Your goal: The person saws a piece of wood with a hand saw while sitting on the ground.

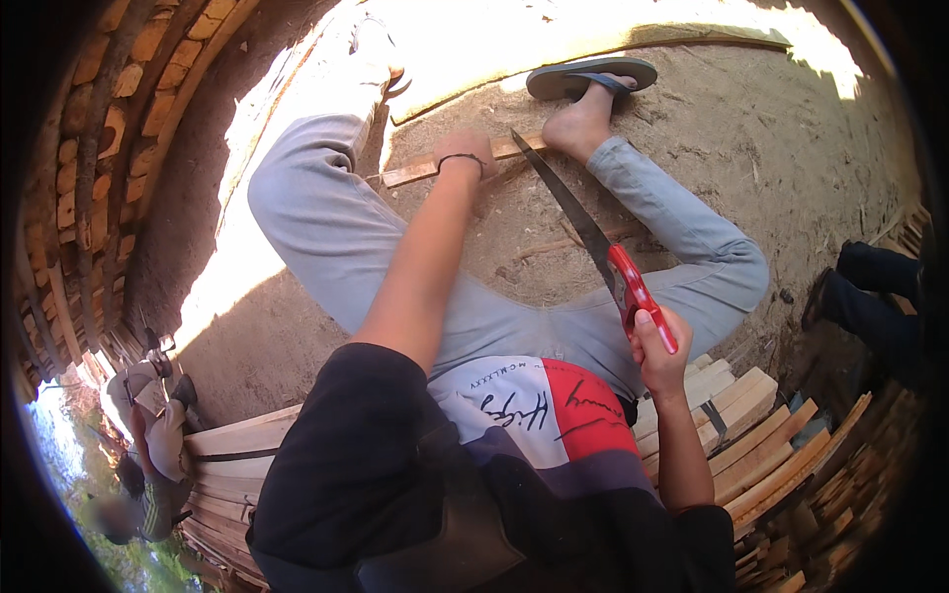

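My left hand [465, 150] is clamped on the stick [415, 170] lying on the sand between my feet, my right hand [657, 346] gripped shut round the saw [593, 237], so I reckon steady, straight strokes clear of my toes cut best

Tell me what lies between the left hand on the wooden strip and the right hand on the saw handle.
In the head view, only bare sandy ground and the saw's dark blade lie between the left hand and right hand.
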A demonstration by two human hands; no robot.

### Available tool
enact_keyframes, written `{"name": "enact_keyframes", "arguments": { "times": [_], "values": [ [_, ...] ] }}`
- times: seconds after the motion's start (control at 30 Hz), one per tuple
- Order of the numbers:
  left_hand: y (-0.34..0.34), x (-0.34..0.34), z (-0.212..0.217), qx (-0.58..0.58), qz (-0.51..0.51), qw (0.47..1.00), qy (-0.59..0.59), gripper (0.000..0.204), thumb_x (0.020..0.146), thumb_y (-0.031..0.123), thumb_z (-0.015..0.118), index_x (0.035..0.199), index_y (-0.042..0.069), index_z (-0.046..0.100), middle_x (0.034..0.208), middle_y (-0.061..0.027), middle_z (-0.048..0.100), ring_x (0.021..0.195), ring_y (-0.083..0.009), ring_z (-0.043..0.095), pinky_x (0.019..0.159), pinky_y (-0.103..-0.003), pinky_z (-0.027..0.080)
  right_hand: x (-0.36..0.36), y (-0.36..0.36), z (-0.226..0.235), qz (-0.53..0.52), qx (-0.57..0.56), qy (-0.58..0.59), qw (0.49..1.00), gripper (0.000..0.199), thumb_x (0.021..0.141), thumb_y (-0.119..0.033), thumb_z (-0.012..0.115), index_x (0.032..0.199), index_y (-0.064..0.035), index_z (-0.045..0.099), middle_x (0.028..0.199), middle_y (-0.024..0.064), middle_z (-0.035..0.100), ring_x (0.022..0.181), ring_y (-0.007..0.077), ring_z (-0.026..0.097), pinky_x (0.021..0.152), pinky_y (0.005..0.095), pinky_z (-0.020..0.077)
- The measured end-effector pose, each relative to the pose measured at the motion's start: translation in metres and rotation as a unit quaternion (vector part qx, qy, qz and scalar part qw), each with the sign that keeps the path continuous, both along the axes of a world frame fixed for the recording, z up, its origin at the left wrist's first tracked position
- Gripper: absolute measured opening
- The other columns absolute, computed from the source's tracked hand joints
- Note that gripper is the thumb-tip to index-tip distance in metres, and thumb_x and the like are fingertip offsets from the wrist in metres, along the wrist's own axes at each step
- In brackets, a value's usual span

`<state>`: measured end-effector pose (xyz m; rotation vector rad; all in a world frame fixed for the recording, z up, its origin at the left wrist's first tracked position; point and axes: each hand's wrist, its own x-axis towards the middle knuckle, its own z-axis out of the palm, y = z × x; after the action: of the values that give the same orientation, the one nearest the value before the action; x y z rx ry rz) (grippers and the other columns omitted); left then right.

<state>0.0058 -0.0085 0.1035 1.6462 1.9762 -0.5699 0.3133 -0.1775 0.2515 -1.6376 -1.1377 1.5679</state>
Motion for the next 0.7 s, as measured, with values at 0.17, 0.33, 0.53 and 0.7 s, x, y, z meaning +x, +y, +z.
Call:
{"name": "enact_keyframes", "arguments": {
  "times": [0.17, 0.33, 0.53, 0.7],
  "values": [
    [-0.004, 0.007, -0.002, -0.016, -0.013, 1.0, -0.008, 0.028, 0.083, 0.018, 0.057, 0.102, 0.008, 0.074, 0.106, -0.0128, 0.072, 0.098, -0.0277, 0.07, 0.082, -0.038, 0.057, -0.046, 0.022, -0.066, 0.008, 0.063, -0.028, 0.998, 0.038, 0.094, -0.027, 0.063, 0.066, -0.0051, 0.052, 0.053, -0.001, 0.045, 0.047, 0.0077, 0.04, 0.045, 0.0275, 0.0311],
    [-0.006, 0.011, 0.0, -0.014, -0.014, 1.0, 0.004, 0.028, 0.082, 0.019, 0.059, 0.103, 0.008, 0.074, 0.106, -0.0125, 0.072, 0.098, -0.0276, 0.07, 0.083, -0.038, 0.057, -0.06, 0.035, -0.057, 0.07, 0.125, -0.089, 0.986, 0.037, 0.093, -0.026, 0.065, 0.066, -0.0037, 0.05, 0.055, 0.0007, 0.043, 0.053, 0.0095, 0.039, 0.049, 0.0313, 0.032],
    [-0.006, 0.008, 0.002, -0.02, 0.017, 1.0, -0.007, 0.029, 0.082, 0.019, 0.06, 0.106, 0.009, 0.073, 0.107, -0.0133, 0.071, 0.099, -0.0285, 0.069, 0.083, -0.039, 0.056, 0.002, 0.0, -0.001, 0.016, -0.011, -0.016, 1.0, 0.033, 0.094, -0.025, 0.063, 0.069, -0.0044, 0.056, 0.058, -0.0062, 0.046, 0.053, 0.0034, 0.039, 0.048, 0.0241, 0.0292],
    [-0.003, 0.009, -0.005, -0.005, -0.016, 1.0, -0.018, 0.03, 0.081, 0.019, 0.059, 0.105, 0.009, 0.073, 0.107, -0.0137, 0.072, 0.099, -0.0288, 0.069, 0.084, -0.039, 0.056, -0.056, 0.035, -0.069, 0.052, 0.133, -0.066, 0.988, 0.034, 0.093, -0.025, 0.064, 0.069, -0.002, 0.054, 0.055, 0.0019, 0.045, 0.052, 0.0099, 0.039, 0.049, 0.0312, 0.0321]
  ]
}}
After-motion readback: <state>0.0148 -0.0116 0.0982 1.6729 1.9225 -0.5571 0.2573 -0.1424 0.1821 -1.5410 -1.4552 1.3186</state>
